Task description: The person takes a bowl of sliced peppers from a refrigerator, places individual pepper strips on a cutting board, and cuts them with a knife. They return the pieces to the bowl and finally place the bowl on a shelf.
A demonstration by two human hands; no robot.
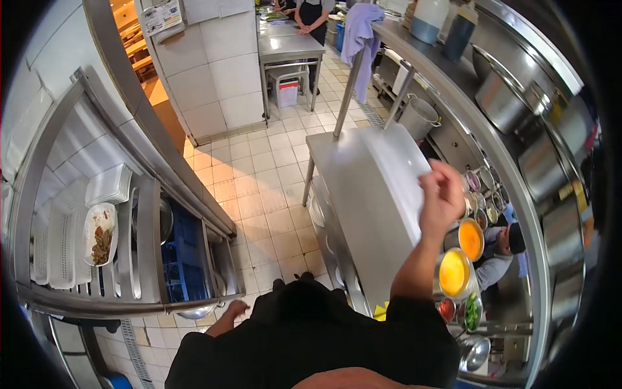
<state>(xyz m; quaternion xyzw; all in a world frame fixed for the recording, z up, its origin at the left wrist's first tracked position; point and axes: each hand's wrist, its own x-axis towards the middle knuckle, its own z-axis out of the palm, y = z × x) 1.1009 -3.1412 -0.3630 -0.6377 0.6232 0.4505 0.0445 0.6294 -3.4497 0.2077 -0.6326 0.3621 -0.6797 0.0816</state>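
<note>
My right hand [442,200] is raised over the right edge of the steel table [363,188]. Its fingers are loosely bent and apart, with nothing visible between them. Low on the left, my left hand [228,318] hangs beside my body, fingers apart and holding nothing. Close to it is the front rail of a steel rack [116,311], with a metal bowl [193,314] partly showing beneath. Beyond my right forearm stand a pot of orange liquid [471,239], a pot of yellow liquid [453,272] and a container of chopped greens [473,311].
On the rack sit a white dish with food scraps [100,235], stacked white dishes [109,185] and a blue crate [184,259]. Bottles [461,32] and steel pots [502,104] line the upper shelf. One person [499,249] is behind it; another [312,19] stands at the far table.
</note>
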